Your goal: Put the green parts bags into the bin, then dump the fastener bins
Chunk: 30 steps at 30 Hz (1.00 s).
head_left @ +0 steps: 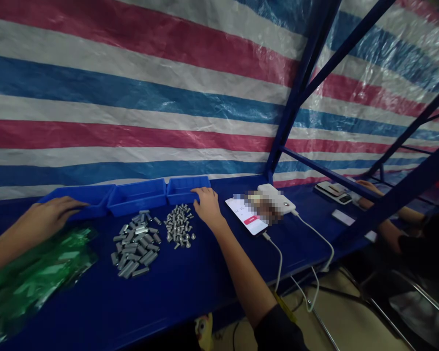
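Note:
My left hand (54, 214) reaches in from the left, fingers stretched over the front wall of the left blue bin (98, 207). The thumb is apart from the fingers, with nothing visible between them. My right hand (208, 204) rests at the front right corner of the smaller right blue bin (175, 199), its fingers spread across the rim. Between them stands the middle blue bin (131, 204). In front lie a heap of grey metal cylindrical pieces (137, 246) and a smaller heap of screws (179, 226). Green plastic bags (47, 268) lie below my left hand.
A lit phone (249, 219) and a white power bank (287, 204) with cables lie right of my right hand. A blue frame post (296, 97) rises behind them. Another person's hands (369, 190) are at the far right, near a white device (332, 191).

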Each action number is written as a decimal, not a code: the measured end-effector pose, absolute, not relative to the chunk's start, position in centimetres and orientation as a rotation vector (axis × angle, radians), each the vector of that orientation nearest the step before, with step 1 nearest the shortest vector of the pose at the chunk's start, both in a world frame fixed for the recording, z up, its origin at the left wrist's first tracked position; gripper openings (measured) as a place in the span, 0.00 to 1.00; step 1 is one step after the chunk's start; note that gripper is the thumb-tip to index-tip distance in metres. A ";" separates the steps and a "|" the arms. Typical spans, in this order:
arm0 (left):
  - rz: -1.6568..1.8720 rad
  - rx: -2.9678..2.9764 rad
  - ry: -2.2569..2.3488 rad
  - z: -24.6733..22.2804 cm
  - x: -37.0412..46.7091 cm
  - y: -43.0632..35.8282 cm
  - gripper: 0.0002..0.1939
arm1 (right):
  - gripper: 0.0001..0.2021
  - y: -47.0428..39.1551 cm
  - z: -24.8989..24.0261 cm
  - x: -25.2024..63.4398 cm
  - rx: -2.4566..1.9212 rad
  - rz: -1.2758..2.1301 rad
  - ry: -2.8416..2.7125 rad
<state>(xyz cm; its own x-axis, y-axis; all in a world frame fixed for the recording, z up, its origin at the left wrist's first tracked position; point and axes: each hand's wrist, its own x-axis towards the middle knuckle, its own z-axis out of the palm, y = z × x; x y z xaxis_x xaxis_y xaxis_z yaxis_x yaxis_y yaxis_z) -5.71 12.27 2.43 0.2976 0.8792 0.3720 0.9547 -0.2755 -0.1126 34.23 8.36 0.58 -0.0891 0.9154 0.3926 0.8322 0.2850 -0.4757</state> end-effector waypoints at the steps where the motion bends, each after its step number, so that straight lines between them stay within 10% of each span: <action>1: -0.305 -2.268 -1.655 2.7 -5.3 12.2 0.26 | 0.18 8.4 0.6 34.2 -1.554 0.182 -1.935; 30: -0.587 -2.547 -1.544 -0.6 9.1 8.8 0.26 | 0.24 9.0 0.2 34.4 -1.503 0.192 -1.938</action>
